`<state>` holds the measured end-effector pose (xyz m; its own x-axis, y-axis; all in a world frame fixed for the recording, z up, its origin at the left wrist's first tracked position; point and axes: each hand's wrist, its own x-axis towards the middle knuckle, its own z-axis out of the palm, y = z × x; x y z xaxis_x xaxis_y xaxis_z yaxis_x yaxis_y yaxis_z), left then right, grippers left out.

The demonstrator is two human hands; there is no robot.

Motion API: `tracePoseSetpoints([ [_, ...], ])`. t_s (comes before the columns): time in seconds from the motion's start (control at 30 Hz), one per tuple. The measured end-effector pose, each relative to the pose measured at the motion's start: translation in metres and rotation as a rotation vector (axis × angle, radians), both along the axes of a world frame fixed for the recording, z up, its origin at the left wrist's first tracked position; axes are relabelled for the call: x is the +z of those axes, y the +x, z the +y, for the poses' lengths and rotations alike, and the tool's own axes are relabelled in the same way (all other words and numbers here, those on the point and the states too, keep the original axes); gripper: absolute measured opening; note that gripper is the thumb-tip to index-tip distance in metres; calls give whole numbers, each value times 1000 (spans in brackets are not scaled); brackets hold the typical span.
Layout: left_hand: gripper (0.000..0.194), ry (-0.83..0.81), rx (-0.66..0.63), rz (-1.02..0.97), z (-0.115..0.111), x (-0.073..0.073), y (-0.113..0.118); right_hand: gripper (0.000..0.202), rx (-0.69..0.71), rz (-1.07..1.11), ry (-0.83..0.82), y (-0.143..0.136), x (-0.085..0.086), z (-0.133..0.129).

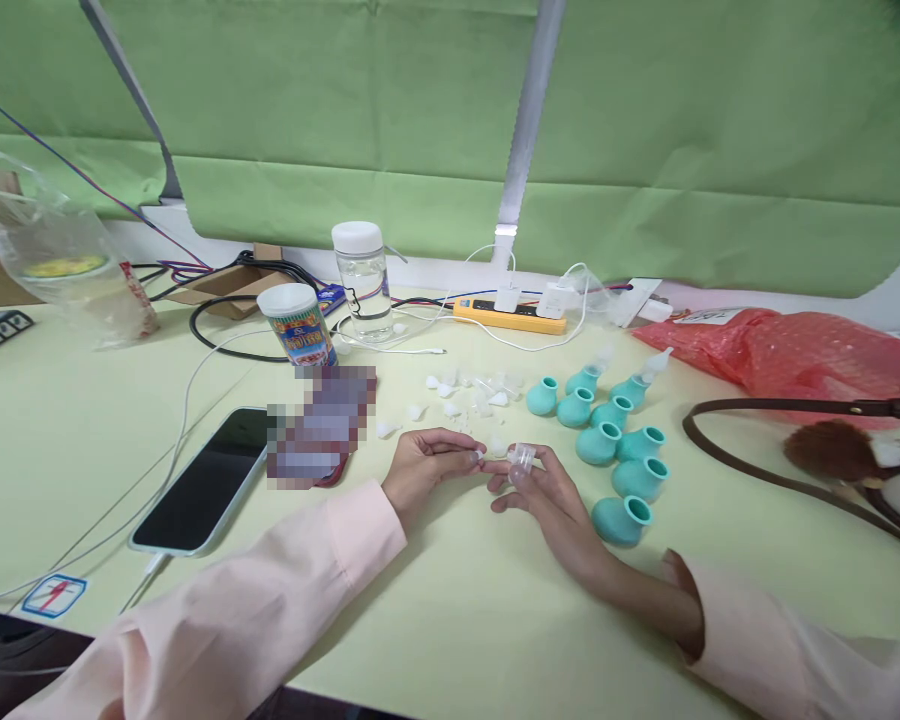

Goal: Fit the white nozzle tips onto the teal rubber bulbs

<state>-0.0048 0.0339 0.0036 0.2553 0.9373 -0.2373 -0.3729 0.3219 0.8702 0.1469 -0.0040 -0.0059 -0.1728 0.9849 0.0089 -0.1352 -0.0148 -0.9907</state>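
Note:
In the head view my left hand (439, 462) pinches a small white piece (481, 455), mostly covered by the fingertips. Just to its right, my right hand (551, 500) grips a clear plastic connector (523, 460) between thumb and fingers. The two pieces are close together above the table; I cannot tell whether they touch. Behind the hands lie several loose white and clear plastic parts (450, 390). Right of my right hand stand several teal rubber bulbs (621, 520) with open necks. Two bulbs at the back carry clear tips, one of them a pointed nozzle (656, 364).
Left on the table (450, 640) lie a charging phone (206, 480) and a blurred-out red-edged object (322, 425). Behind stand a printed tub (300, 325), a water bottle (364, 285) and a yellow power strip (510, 316). A red plastic bag (787, 355) and brown strap (720, 408) lie right.

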Motion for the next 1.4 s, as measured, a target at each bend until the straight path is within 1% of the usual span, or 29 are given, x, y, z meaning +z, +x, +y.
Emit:
tracePoseSetpoints([
  [0.13,24,-26,-19,-19,0,1,-1,22,35,-58,-12,0,4,-1],
  [0.3,25,-59,-74,-48,-2,-2,-1,24,30,-120,43,1,8,2],
  [0.4,24,-64,-80,-48,-2,-2,-1,22,46,-96,39,1,6,3],
  [0.57,23,-63,-93,-57,0,-4,-1,22,3,-24,-24,0,4,3],
  [0.7,24,-50,-101,-51,1,-6,-2,24,-4,5,-78,0,4,3],
  [0.87,24,-43,-76,-36,0,-6,-1,35,-45,48,-126,1,-1,5],
  [1.07,23,-8,-116,53,-3,-5,0,36,-40,47,-108,2,-3,5],
  [1.23,23,48,-96,101,-3,-5,1,37,-39,32,-99,3,-3,5],
  [1.4,24,19,-116,78,-2,-7,0,35,-19,24,-85,3,-3,7],
])
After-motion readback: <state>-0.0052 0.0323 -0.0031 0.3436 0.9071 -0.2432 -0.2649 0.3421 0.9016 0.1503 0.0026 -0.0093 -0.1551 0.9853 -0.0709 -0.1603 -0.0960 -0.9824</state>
